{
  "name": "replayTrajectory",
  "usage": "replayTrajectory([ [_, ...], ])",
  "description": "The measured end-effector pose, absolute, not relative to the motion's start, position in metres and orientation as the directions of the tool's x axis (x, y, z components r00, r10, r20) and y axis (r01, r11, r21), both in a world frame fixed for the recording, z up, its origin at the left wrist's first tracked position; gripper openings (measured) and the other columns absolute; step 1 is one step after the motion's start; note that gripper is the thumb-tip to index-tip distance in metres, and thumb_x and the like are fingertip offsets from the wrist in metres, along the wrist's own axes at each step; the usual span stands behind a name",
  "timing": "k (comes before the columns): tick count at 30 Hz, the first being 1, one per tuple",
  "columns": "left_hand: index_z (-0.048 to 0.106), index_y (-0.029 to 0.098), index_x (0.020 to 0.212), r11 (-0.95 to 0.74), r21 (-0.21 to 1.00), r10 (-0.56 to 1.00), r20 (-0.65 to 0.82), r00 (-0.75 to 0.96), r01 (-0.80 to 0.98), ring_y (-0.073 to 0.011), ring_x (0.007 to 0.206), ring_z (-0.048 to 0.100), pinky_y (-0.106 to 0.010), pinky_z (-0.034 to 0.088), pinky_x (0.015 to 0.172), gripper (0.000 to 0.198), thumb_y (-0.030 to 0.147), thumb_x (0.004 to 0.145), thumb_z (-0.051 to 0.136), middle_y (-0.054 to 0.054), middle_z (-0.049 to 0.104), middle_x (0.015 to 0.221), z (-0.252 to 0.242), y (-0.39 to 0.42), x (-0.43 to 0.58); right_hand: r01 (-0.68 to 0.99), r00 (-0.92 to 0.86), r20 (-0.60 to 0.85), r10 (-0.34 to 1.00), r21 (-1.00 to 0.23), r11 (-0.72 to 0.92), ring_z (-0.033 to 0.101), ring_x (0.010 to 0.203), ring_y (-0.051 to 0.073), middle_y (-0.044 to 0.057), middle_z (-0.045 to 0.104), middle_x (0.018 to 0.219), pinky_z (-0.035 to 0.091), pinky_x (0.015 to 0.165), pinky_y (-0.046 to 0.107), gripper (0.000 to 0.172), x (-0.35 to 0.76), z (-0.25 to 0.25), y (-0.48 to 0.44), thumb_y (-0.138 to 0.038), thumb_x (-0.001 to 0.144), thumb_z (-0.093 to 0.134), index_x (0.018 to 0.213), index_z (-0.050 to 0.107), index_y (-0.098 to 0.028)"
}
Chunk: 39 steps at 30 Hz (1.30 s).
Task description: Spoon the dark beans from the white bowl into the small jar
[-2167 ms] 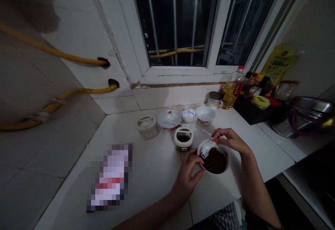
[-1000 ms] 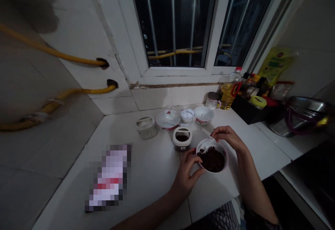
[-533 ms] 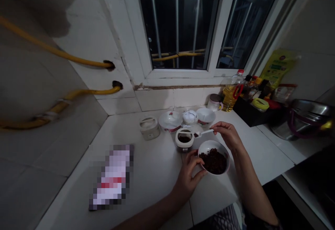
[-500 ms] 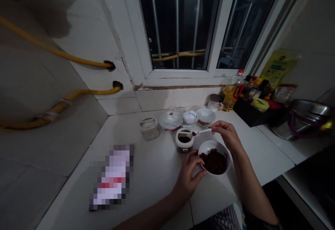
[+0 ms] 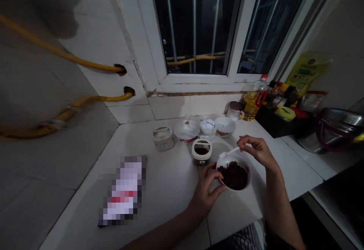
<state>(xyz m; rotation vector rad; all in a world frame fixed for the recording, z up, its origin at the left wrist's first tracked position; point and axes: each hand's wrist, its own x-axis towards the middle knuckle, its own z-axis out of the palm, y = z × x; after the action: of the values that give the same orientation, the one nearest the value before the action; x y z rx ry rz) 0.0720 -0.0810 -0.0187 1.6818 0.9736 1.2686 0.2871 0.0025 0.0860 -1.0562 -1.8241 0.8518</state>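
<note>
My left hand (image 5: 209, 185) grips the left rim of a white bowl (image 5: 248, 162), which holds dark reddish-brown crumbly food (image 5: 234, 176). Between the fingertips of my right hand (image 5: 257, 149) is the handle of a small white spoon (image 5: 227, 153). The spoon's head is tipped over the bowl's far rim; its hollow faces away from me, so I cannot tell whether anything is in it. Just beyond my left hand stands an uncovered seasoning jar (image 5: 201, 151) with a white rim and a bar across its mouth, dark stuff inside.
Behind the jar stand another lidded container (image 5: 163, 138), a white bowl (image 5: 186, 130), a small tub of white powder (image 5: 207, 126) and a second bowl (image 5: 225, 126). An oil bottle (image 5: 251, 106), a black box of condiments (image 5: 271, 123) and a metal pot (image 5: 338, 128) are at right. A blurred packet (image 5: 122, 191) lies left.
My right hand has moved the spoon from above the jar, with dark stuff in it, rightward to the bowl and tipped it. My left hand stays on the bowl.
</note>
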Motion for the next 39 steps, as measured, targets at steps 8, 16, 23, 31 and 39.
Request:
replayTrajectory([
  [8, 0.064, 0.021, 0.092, -0.403, 0.906, 0.906, 0.376, 0.195, 0.127, -0.0279, 0.123, 0.049, -0.044, 0.042, 0.102, 0.011, 0.027, 0.083, 0.065, -0.012, 0.053, 0.123, -0.020, -0.081, 0.072, 0.559, -0.376, 0.238, 0.896, -0.712, 0.424, 0.060, 0.084, 0.023, 0.003, 0.070, 0.075, 0.033, 0.103, 0.046, 0.013, 0.278, 0.075, 0.001, -0.027, 0.080, 0.063, 0.071, 0.071, -0.023],
  [16, 0.064, 0.021, 0.091, -0.409, 0.904, 0.904, 0.383, 0.191, 0.126, -0.0278, 0.122, 0.050, -0.044, 0.044, 0.101, 0.011, 0.027, 0.082, 0.065, -0.011, 0.054, 0.121, -0.020, -0.080, 0.073, 0.452, -0.287, 0.074, 0.955, -0.869, 0.203, 0.058, 0.066, 0.018, 0.002, 0.065, 0.062, 0.045, 0.070, 0.031, 0.015, 0.276, 0.069, 0.004, -0.032, 0.073, 0.066, 0.069, 0.071, -0.019],
  [23, 0.064, 0.022, 0.090, -0.406, 0.905, 0.907, 0.382, 0.180, 0.128, -0.0276, 0.122, 0.050, -0.044, 0.044, 0.101, 0.010, 0.027, 0.081, 0.066, -0.012, 0.054, 0.121, -0.018, -0.080, 0.073, 0.345, -0.220, 0.021, 0.975, -0.934, 0.098, 0.053, 0.057, 0.014, -0.001, 0.061, 0.054, 0.043, 0.066, 0.029, 0.019, 0.284, 0.073, 0.007, -0.036, 0.067, 0.071, 0.068, 0.070, -0.017],
  [31, 0.064, 0.022, 0.091, -0.399, 0.910, 0.908, 0.375, 0.187, 0.112, -0.0271, 0.123, 0.050, -0.042, 0.045, 0.100, 0.011, 0.028, 0.082, 0.066, -0.011, 0.054, 0.121, -0.016, -0.080, 0.074, 0.210, -0.166, -0.050, 0.985, -0.978, -0.014, 0.057, 0.058, 0.015, -0.001, 0.063, 0.053, 0.045, 0.073, 0.032, 0.016, 0.283, 0.074, 0.010, -0.033, 0.060, 0.073, 0.066, 0.071, -0.018],
  [39, 0.065, 0.021, 0.091, -0.372, 0.922, 0.919, 0.349, 0.183, 0.108, -0.0282, 0.122, 0.050, -0.045, 0.045, 0.101, 0.014, 0.032, 0.083, 0.067, -0.012, 0.052, 0.123, -0.019, -0.081, 0.073, 0.190, -0.007, 0.273, 0.962, -0.944, 0.270, 0.060, 0.070, 0.020, 0.003, 0.067, 0.066, 0.046, 0.079, 0.037, 0.020, 0.241, 0.079, 0.004, -0.040, 0.073, 0.070, 0.075, 0.070, -0.020],
])
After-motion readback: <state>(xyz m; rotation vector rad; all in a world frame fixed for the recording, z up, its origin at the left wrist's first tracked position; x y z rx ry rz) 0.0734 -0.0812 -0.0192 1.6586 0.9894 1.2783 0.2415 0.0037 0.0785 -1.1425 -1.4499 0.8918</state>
